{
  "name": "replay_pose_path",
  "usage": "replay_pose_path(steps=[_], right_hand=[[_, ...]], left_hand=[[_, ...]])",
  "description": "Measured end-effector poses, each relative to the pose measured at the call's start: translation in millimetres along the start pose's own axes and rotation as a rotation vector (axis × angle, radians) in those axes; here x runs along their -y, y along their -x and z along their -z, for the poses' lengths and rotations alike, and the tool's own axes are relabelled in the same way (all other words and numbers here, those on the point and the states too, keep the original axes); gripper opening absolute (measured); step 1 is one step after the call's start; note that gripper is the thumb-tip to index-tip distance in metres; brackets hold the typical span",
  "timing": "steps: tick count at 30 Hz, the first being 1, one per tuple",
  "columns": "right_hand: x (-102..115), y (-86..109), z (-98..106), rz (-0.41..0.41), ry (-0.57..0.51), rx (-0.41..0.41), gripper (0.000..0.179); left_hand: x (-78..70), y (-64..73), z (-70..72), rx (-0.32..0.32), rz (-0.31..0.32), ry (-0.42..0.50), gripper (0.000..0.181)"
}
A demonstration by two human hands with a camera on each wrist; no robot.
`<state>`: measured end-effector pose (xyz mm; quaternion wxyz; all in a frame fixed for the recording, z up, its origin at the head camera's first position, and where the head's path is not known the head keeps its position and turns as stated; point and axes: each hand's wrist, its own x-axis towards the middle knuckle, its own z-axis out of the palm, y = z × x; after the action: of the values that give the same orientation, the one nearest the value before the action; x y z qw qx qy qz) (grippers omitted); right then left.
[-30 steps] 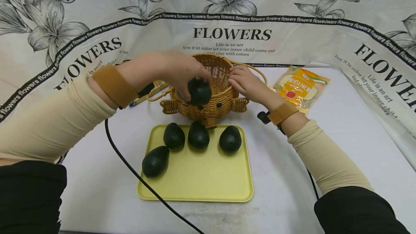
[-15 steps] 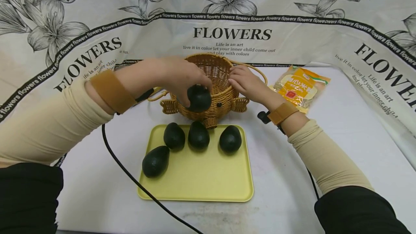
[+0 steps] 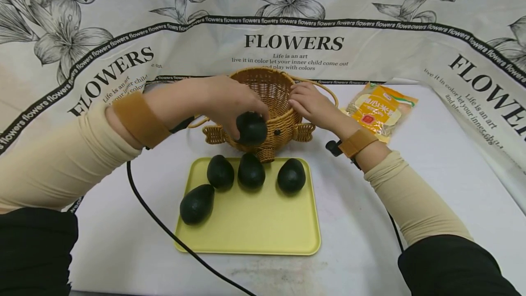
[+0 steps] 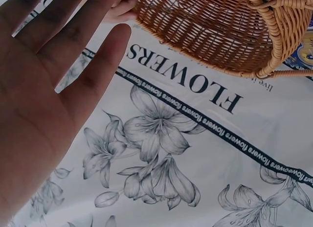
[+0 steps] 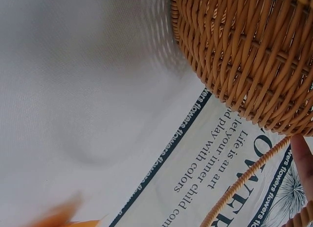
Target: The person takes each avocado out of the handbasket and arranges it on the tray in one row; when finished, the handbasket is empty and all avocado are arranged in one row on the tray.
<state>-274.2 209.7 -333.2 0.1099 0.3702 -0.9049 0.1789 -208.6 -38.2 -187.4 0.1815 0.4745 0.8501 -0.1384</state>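
In the head view my left hand holds a dark green avocado between thumb and fingers, at the front of a wicker basket. The left wrist view shows the palm and fingers, but that avocado is out of sight there. My right hand grips the basket's right rim, its fingers over the edge. Animal-like ears, an eye and a snout decorate the basket front. Several more avocados lie on a yellow tray nearer to me.
An orange-and-clear food bag lies right of the basket. A black cable from the left wrist crosses the tray's lower left corner. Behind the basket rises a floral printed sheet. The basket's thin handle leans back.
My left hand has come down and slightly toward me with the avocado, from the basket's opening to its front. More of the opening shows. The right hand has stayed at the rim.
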Motion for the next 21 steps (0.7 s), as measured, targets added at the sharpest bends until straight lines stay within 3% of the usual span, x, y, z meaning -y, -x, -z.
replay_pose_path(steps=[21], right_hand=[[-0.5,0.1,-1.1,0.009,-0.005,-0.009,0.027]], left_hand=[[-8.5,1.0,-8.1,0.017,-0.035,-0.032,0.054]])
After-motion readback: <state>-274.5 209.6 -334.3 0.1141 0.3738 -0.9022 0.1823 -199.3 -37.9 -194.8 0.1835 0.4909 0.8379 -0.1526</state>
